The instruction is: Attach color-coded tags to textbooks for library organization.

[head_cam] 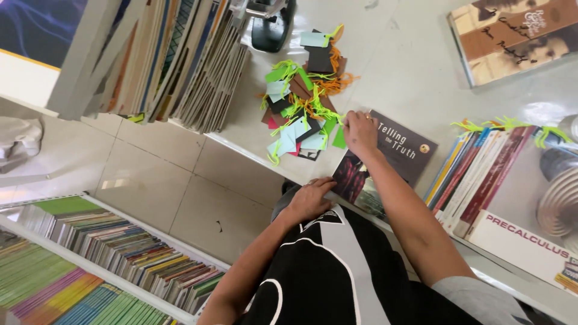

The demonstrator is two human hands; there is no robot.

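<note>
Left hand lies flat on the book's corner; right hand pinches a green-tasselled tag.

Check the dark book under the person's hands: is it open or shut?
Shut. The dark book lies flat on the table with its front cover up, the right hand at its top edge, the left hand at its lower corner.

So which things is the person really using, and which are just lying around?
In use:
right hand reaching the pile of paper tags with neon strings
left hand on the dark book

Lying about:
row of books with green strings
black hole punch
shelved books
</note>
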